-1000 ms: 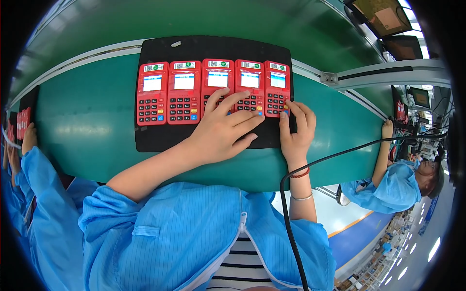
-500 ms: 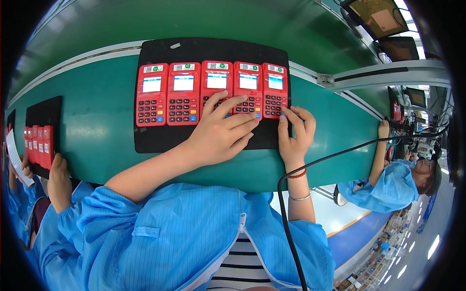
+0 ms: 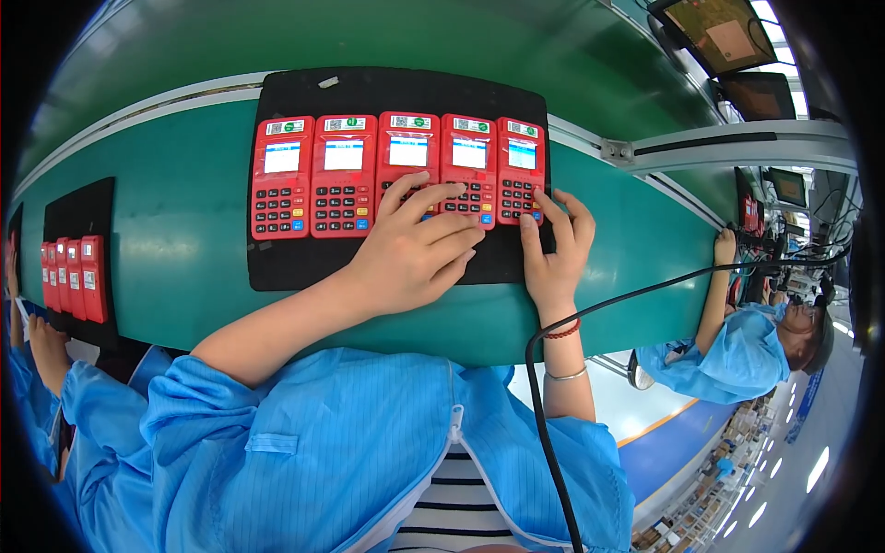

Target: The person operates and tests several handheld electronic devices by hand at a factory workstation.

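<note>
Several red card payment terminals (image 3: 281,157) with lit screens stand side by side on a black mat (image 3: 318,267). My left hand (image 3: 401,247) is open, palm down, its spread fingers over the keypads of the middle terminal (image 3: 408,152) and the terminal second from the right (image 3: 469,155). Its fingertips cover part of those keys; which key each one touches cannot be made out. My right hand (image 3: 556,256) is at the lower right of the rightmost terminal (image 3: 522,157), thumb and fingers apart near its keys. Neither hand grips anything.
A black cable (image 3: 636,295) crosses over my right forearm. A green bench (image 3: 184,249) carries another black mat with red devices (image 3: 69,276) at the left, where a co-worker's hand (image 3: 46,350) is. Another person (image 3: 728,350) sits at the right. A metal rail (image 3: 728,147) runs beyond.
Both hands have shifted only slightly. The view has moved a little. At the far left, the co-worker's hand has drawn back from the mat, and the white paper has moved down.
</note>
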### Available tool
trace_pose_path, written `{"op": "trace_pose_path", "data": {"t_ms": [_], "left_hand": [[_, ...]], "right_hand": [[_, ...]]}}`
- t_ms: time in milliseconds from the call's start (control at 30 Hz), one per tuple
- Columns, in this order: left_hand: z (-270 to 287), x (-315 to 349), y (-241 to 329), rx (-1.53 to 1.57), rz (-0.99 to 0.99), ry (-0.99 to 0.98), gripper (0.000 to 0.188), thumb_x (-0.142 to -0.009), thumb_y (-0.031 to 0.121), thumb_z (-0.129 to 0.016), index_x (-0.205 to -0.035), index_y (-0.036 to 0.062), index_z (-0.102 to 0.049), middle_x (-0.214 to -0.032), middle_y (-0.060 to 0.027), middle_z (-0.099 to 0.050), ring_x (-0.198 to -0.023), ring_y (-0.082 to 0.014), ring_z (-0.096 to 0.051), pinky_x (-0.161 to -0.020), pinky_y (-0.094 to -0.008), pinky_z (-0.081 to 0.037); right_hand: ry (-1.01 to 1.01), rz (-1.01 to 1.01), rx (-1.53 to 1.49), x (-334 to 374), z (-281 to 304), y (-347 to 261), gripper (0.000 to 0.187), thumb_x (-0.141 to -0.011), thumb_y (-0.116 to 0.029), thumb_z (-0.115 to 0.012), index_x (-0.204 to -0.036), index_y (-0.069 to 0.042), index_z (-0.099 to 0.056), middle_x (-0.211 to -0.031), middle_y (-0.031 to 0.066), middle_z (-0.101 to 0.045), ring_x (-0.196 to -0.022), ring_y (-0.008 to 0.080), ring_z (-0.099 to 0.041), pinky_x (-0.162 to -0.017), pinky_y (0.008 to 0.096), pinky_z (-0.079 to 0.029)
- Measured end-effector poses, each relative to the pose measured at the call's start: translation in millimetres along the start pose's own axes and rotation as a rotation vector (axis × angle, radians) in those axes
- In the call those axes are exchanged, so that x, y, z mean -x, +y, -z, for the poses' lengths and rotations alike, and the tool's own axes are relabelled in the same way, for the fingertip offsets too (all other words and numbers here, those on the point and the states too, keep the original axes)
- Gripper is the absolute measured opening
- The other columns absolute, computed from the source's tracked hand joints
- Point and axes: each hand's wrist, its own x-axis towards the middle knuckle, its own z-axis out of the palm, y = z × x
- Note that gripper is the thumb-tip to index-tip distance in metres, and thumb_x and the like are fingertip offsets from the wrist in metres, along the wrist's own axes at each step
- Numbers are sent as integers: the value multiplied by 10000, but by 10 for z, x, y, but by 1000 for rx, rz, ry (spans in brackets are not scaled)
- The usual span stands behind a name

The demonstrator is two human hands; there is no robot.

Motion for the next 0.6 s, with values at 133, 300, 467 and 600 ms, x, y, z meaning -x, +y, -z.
{"op": "trace_pose_path", "data": {"t_ms": [133,300,467,600], "left_hand": [[-5,-1,-2,12,-7,2,227,-783,117,-743,-1010,109,-732,-1057,-18,-697,-1204,-256,-557,-1065,-504,-361],[7,-11,-4,15,-18,15,188,-780,113,-741,-968,111,-735,-1032,-19,-702,-1196,-251,-564,-1068,-507,-362],[10,-14,-9,42,-41,12,149,-769,106,-745,-917,105,-735,-999,-17,-709,-1175,-248,-581,-1063,-508,-369],[8,-11,-14,55,-44,16,142,-766,101,-744,-907,102,-735,-1002,-18,-709,-1172,-248,-584,-1061,-508,-371]], "right_hand": [[-35,10,0,13,-14,77,330,-814,-115,-751,-1136,-85,-688,-1164,106,-549,-1155,332,-505,-981,419,-427],[9,54,4,23,52,26,254,-800,-106,-750,-1052,-106,-722,-1155,96,-569,-1179,334,-501,-986,433,-426],[34,139,11,26,55,51,199,-776,-99,-755,-973,-128,-742,-1146,85,-588,-1182,338,-505,-988,448,-425],[18,126,12,29,43,54,199,-768,-114,-765,-965,-117,-734,-1149,85,-583,-1177,347,-507,-987,453,-427]]}}
